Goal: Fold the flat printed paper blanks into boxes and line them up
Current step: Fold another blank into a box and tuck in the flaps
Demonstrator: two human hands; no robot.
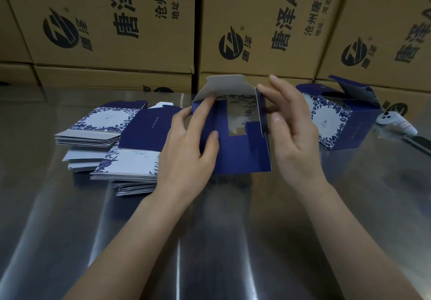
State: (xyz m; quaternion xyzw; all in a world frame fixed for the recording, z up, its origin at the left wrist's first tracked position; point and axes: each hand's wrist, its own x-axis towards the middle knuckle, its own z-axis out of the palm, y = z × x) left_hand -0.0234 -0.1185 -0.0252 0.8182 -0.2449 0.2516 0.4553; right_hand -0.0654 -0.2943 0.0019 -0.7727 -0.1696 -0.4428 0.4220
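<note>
— Where is our box (pixel 235 157)?
— Mid desk (pixel 233 234), between our hands. Our left hand (pixel 193 143) grips its left side; our right hand (pixel 290 134) is open, touching the right flap (pixel 260 110). We likely push that flap left, inward.

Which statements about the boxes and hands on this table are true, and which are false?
1. The left hand grips the half-folded box. True.
2. The second box stands left of the stacks. False: it stands at the far right.
3. The flat blanks lie in stacks on the left. True.
4. The half-folded box's top flap is tucked shut. False: it stands up, open.
</note>
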